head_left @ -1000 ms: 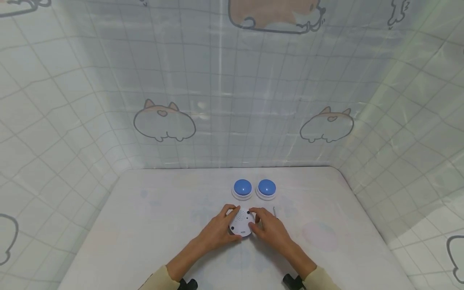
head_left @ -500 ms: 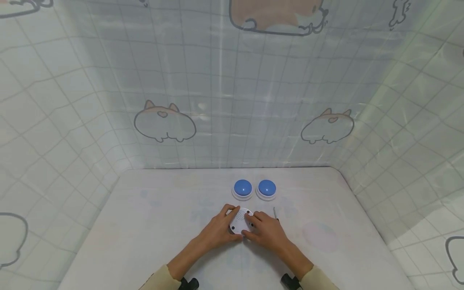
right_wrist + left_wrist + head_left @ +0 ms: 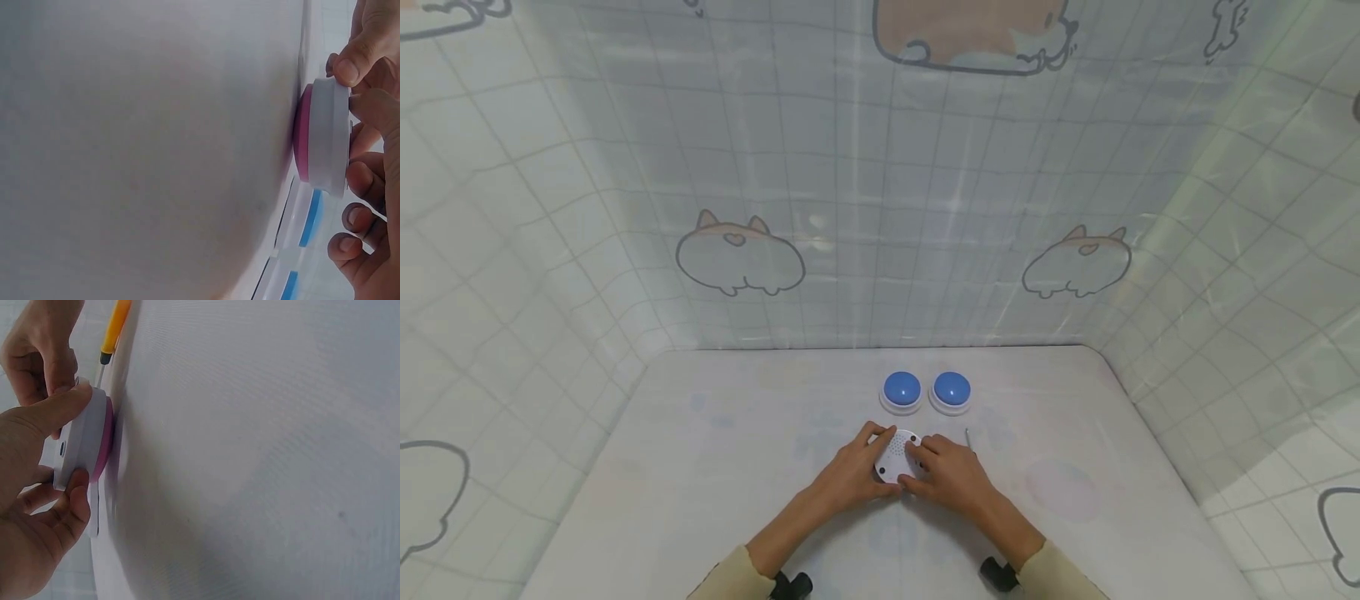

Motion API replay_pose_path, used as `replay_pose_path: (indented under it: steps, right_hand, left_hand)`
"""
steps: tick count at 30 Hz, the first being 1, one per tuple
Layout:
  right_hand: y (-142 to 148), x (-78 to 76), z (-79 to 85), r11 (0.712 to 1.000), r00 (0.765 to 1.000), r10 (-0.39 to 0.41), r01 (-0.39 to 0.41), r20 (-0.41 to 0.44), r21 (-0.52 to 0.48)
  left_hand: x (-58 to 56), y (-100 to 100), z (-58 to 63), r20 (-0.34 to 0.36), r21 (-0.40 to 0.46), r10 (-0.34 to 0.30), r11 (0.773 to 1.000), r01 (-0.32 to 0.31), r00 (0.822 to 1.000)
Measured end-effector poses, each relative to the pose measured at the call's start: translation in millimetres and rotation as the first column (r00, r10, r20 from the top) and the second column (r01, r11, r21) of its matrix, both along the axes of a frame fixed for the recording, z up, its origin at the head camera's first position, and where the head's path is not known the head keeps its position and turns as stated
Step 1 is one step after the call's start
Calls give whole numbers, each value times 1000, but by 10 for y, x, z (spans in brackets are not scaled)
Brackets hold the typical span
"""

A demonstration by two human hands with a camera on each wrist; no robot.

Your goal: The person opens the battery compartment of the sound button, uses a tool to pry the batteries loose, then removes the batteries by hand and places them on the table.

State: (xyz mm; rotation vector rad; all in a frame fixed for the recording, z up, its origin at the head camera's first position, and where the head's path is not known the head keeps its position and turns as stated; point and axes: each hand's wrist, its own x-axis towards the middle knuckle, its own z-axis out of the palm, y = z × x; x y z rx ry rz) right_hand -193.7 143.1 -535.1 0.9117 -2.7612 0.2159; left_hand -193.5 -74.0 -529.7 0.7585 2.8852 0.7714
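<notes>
A round white push button [image 3: 891,463] lies upside down on the table, its pink dome [image 3: 302,134] facing down. Speaker holes and dark round spots show on its upturned back. My left hand [image 3: 850,477] grips its rim from the left, thumb at the near side and fingers at the far side. My right hand [image 3: 958,478] has its thumb and bent forefinger on the right part of the back. Whether a small part lies between those fingertips is hidden. The other right fingers [image 3: 359,217] are curled beside the button.
Two blue-domed push buttons [image 3: 902,388] stand side by side behind the hands, dome up. A screwdriver with a yellow handle [image 3: 116,326] lies just right of the held button. Tile-patterned sheeting [image 3: 865,250] encloses the table's back and sides.
My right hand has shifted slightly left over the button's back, its forefinger and thumb moving inward, then stays nearly still. The left hand keeps its grip.
</notes>
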Motion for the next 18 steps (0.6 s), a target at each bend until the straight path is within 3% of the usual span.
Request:
replay_pose_path:
  steps: [5,18]
  right_hand:
    - [-4,-18,-8,1000,998,24,-23,-59,17]
    - [-13,-62,28,998,996,58,-57,-73,9]
  left_hand:
    - [-3,-1,-22,-17,1,-8,1000,8,1000]
    - [-21,7,-41,-40,-4,-8,1000,8,999]
